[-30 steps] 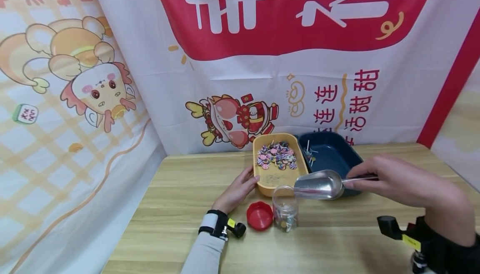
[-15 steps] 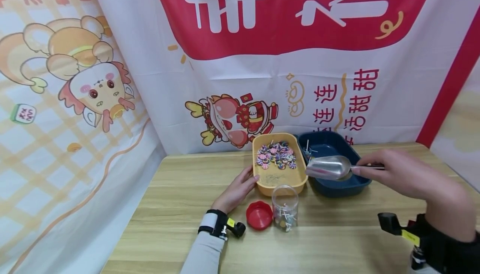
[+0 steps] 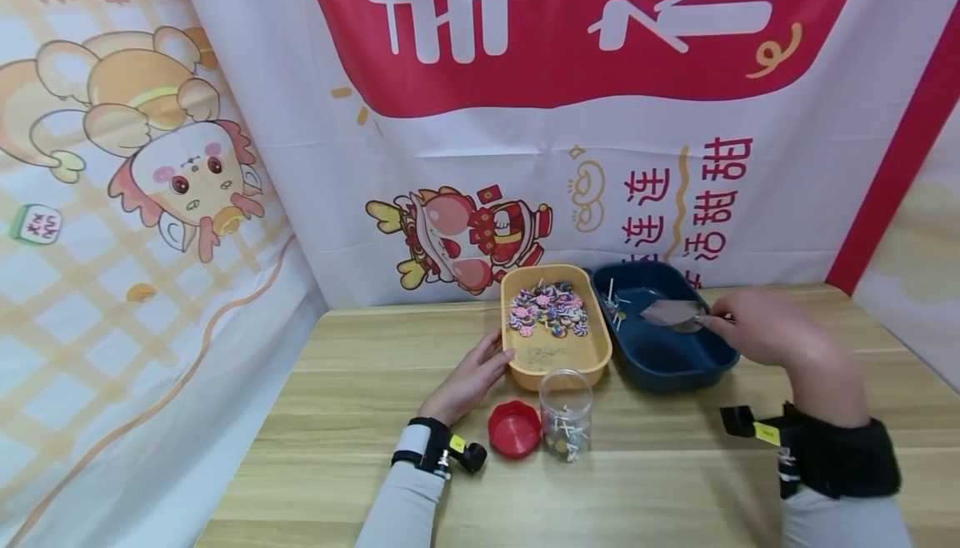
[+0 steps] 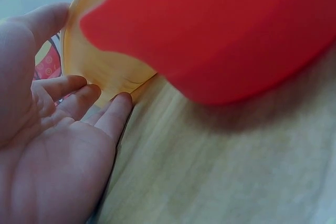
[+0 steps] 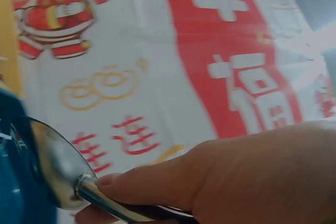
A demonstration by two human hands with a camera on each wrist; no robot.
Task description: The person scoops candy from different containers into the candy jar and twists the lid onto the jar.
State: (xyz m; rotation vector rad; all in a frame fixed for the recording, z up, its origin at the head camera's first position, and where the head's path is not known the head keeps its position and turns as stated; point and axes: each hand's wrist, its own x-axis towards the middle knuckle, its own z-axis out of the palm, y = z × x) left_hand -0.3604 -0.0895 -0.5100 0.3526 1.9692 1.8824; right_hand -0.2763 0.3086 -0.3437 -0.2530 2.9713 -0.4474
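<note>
My right hand (image 3: 759, 327) grips the handle of a metal scoop (image 3: 672, 313), whose bowl is over the dark blue bin (image 3: 660, 363). A few lollipops (image 3: 617, 306) lie at that bin's left side. With its fingertips my left hand (image 3: 468, 375) touches the left wall of the yellow bin (image 3: 557, 356), where many swirl-patterned lollipops (image 3: 551, 308) are heaped toward the back. In the left wrist view its fingers (image 4: 113, 116) are relaxed against the yellow wall. A clear plastic jar (image 3: 566, 423), partly filled with lollipops, stands in front of the yellow bin.
A red scalloped lid (image 3: 514, 430) lies left of the jar and looms large in the left wrist view. The wooden table (image 3: 645, 481) meets a printed cloth (image 3: 465, 148) at its back edge. Both bins stand side by side against that cloth.
My right hand has carried the scoop from the jar's mouth back and to the right, over the blue bin, and tilted it. The left hand stays at the yellow bin.
</note>
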